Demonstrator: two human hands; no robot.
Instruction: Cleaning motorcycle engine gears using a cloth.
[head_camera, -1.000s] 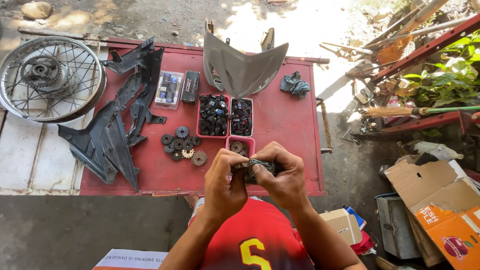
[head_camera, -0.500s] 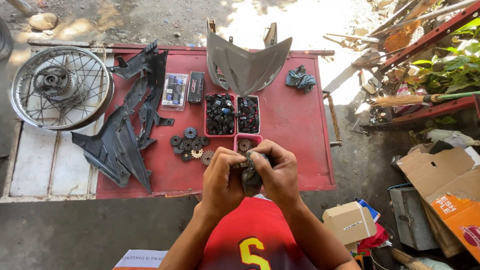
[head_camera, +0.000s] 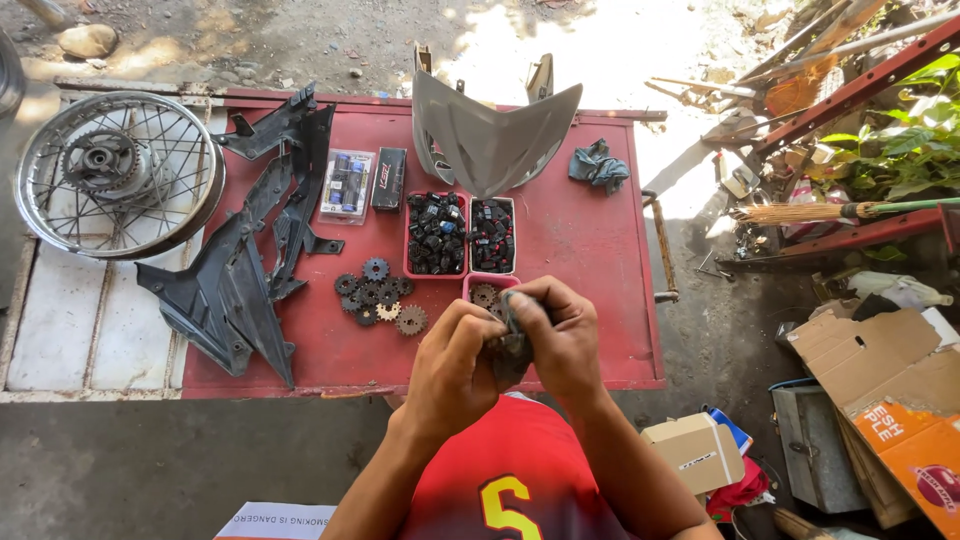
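My left hand (head_camera: 455, 365) and my right hand (head_camera: 560, 335) meet over the near edge of a red table (head_camera: 590, 260). Between them they grip a small dark metal part wrapped in a grey rag (head_camera: 512, 345). The part is mostly hidden by my fingers. Just beyond my hands sits a small red tray (head_camera: 487, 291) with a gear in it. Left of it lies a cluster of several small sprockets (head_camera: 380, 298). Two red trays of black parts (head_camera: 460, 235) stand behind.
A spoked wheel (head_camera: 115, 175) lies at the left on white boards. Black plastic fairings (head_camera: 245, 260) cover the table's left side. A grey cowl (head_camera: 495, 140), packaged grips (head_camera: 345, 185) and a blue rag (head_camera: 598, 165) sit at the back. Cardboard boxes (head_camera: 885, 390) and scrap stand right.
My hands have stayed together on the part, the right hand turning the rag over it. The view has shifted so the table sits further right and lower.
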